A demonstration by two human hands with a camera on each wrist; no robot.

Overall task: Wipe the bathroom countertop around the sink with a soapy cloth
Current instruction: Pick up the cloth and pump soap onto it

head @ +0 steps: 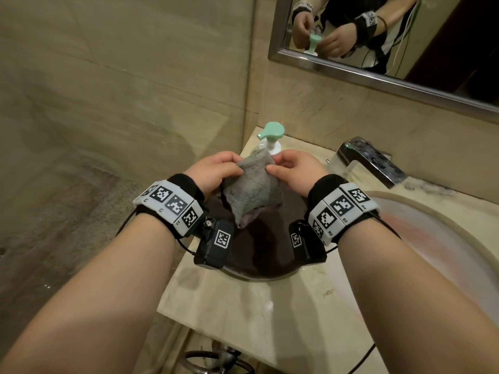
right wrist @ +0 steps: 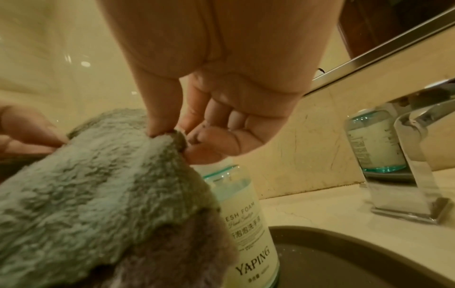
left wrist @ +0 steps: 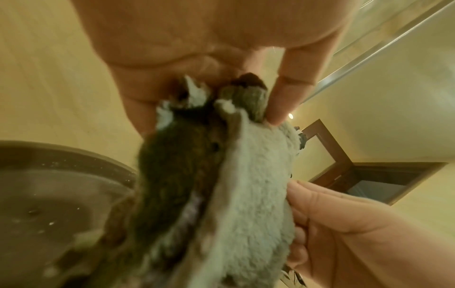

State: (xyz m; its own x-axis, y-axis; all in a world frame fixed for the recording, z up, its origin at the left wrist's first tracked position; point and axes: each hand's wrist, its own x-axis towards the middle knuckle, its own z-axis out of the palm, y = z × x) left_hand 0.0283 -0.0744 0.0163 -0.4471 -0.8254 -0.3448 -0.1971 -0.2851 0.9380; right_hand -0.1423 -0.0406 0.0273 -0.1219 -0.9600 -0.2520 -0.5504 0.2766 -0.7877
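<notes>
Left hand [head: 213,171] and right hand [head: 293,171] each pinch the grey cloth [head: 251,190] in their fingers, above a dark basin [head: 270,263] at the worktop's [head: 243,306] left edge.

Soap pump bottle [head: 270,139]: mint-green pump head, clear body, label reads "YAPING"; stands upright at 12 o'clock of dark round basin [head: 259,255]; whether inside the rim or on it, cannot tell. Chrome faucet [head: 372,160] at 2 o'clock of basin, bottle reflected in its base. Metal-framed mirror [head: 378,74] at upper right. Beige tiled wall [head: 121,90] at 10 o'clock.
</notes>
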